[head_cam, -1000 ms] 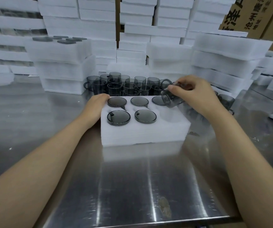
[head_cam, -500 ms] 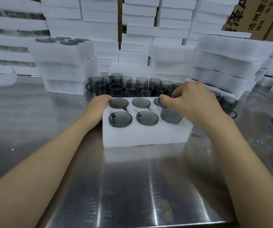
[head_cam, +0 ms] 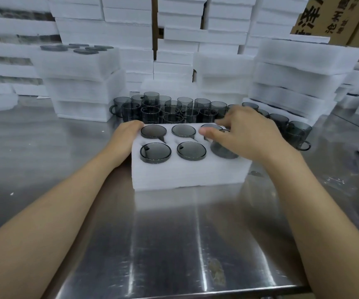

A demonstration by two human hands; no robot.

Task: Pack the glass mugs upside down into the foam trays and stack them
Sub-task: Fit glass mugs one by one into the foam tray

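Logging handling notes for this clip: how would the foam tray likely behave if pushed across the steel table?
The foam tray probably slides easily on the shiny steel table; the left hand holds its end. The thick block likely feels stiff. Seated glass mugs add low weight, so tipping seems unlikely.

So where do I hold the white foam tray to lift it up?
Probably by its two short ends, one hand from each side. The foam tray is a wide block, and mug bases crowd its top. The left hand holds its left end.
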